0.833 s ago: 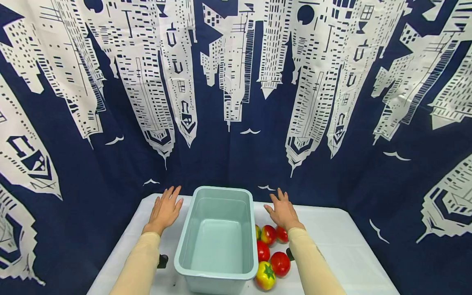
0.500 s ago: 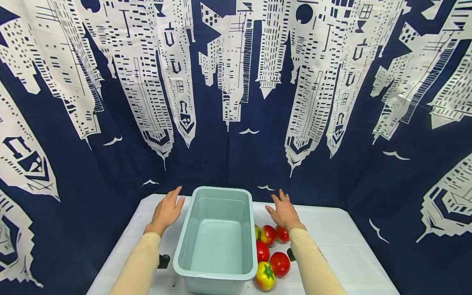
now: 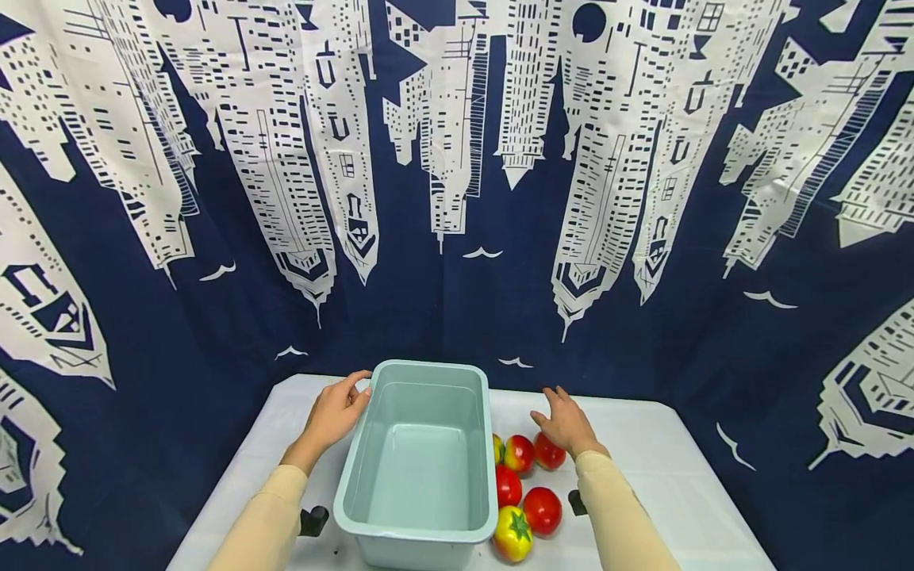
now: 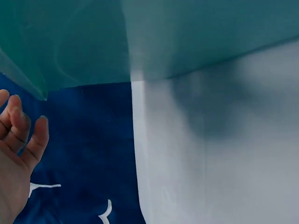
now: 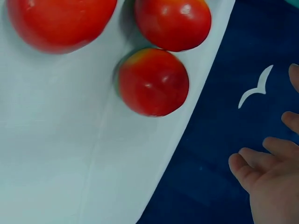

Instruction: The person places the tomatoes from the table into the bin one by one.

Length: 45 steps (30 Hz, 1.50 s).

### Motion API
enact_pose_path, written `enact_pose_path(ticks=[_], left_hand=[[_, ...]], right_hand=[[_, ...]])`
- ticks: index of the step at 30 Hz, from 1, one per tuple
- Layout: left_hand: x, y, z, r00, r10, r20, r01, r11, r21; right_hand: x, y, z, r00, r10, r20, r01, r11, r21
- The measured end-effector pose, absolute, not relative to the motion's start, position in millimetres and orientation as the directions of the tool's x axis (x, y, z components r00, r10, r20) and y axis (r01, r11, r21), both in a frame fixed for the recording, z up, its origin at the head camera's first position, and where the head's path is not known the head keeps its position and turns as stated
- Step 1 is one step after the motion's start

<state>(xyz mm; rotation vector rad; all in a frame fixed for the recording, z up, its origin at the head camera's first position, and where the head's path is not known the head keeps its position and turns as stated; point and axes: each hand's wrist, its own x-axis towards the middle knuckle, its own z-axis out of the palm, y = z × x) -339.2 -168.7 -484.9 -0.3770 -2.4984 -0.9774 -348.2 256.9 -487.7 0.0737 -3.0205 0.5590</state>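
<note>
1. Pale green bin (image 3: 417, 460) is sitting mid-table (image 3: 657, 476), empty.
2. Left hand (image 3: 334, 415) is touching the bin's far-left rim, fingers relaxed, gripping nothing.
3. Right hand (image 3: 567, 424) is hovering spread, holding nothing, above the tomatoes (image 3: 524, 484) lying right of the bin.

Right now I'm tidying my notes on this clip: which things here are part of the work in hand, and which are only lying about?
In hand:
- left hand, fingers at the bin's far left rim
- pale green bin, nothing in it
- right hand, open above the fruit
- red and yellow fruit beside the bin

Lying about:
- white table
- skyline curtain
- black wrist straps
</note>
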Motion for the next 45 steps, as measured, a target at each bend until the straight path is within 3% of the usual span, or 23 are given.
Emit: enact_pose_path(ticks=[9, 14, 19, 23, 33, 38, 45], left_hand=[[-317, -160, -503, -0.841, 0.063, 0.537, 0.427, 0.687, 0.588], [-300, -153, -512, -0.837, -0.047, 0.545, 0.439, 0.536, 0.721], [-283, -152, -517, -0.888, -0.137, 0.439, 0.38, 0.321, 0.868], [-272, -153, -524, -0.929, -0.11, 0.354, 0.328, 0.201, 0.923], [-252, -155, -552, -0.93, 0.08, 0.358, 0.357, -0.028, 0.934], [-250, -150, -557, -0.951, 0.056, 0.303, 0.292, -0.148, 0.945], [-250, -145, -558, -0.959, 0.058, 0.276, 0.261, -0.191, 0.946]], right_hand=[[-334, 280, -507, -0.994, 0.024, 0.104, -0.021, 0.91, -0.414], [-326, 287, -526, -0.998, 0.023, 0.067, -0.008, 0.902, -0.432], [-325, 285, -547, -0.999, 0.02, 0.034, 0.004, 0.906, -0.424], [-324, 283, -559, -0.998, 0.063, -0.006, 0.058, 0.881, -0.469], [-322, 284, -580, -0.987, 0.16, 0.001, 0.131, 0.813, -0.567], [-325, 281, -587, -0.976, 0.214, -0.033, 0.184, 0.741, -0.646], [-323, 282, -599, -0.962, 0.27, -0.052, 0.219, 0.64, -0.737]])
